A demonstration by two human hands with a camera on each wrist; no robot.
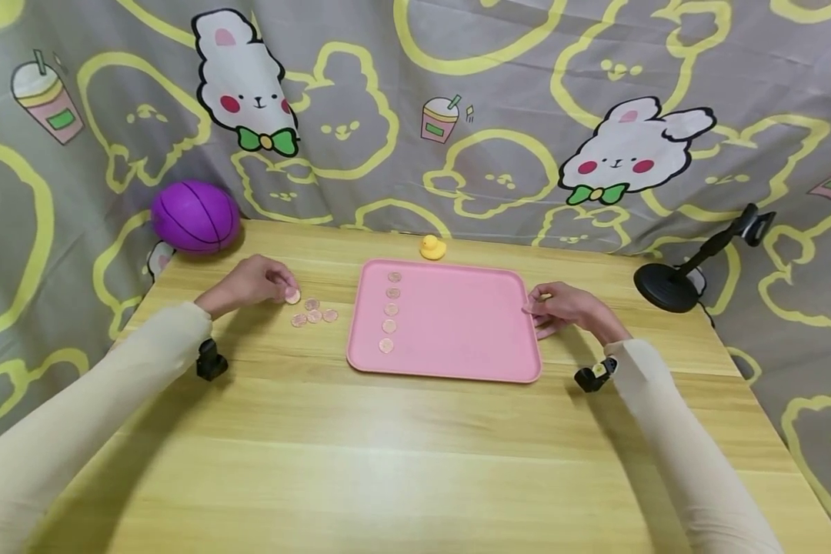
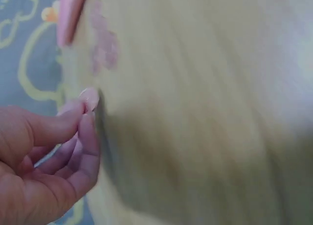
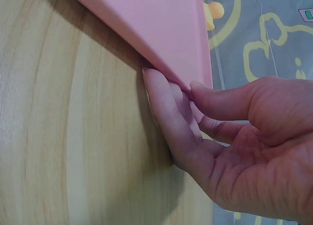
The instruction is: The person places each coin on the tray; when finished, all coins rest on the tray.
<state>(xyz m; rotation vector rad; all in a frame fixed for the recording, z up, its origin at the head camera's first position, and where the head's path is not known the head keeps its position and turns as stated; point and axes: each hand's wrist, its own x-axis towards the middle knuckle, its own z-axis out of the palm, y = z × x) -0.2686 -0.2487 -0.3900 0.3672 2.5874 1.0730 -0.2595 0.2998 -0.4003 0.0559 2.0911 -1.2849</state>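
Between thumb and fingertips my left hand [image 1: 258, 282] pinches a coin [image 2: 90, 99], held just off the wooden table. Beside that hand lies a loose cluster of several copper-coloured coins [image 1: 314, 316]. A pink rectangular tray [image 1: 464, 323] is in the middle, with a column of several coins [image 1: 391, 309] along its left side. At the tray's right edge my right hand [image 1: 562, 305] grips the rim, thumb on top and fingers underneath, as the right wrist view shows. The coins in the left wrist view are blurred.
A yellow rubber duck [image 1: 432, 248] stands behind the tray. At the back left sits a purple ball [image 1: 195, 217]. A black stand [image 1: 668, 287] is at the back right. A patterned curtain [image 1: 360, 115] hangs along the table's far edge.
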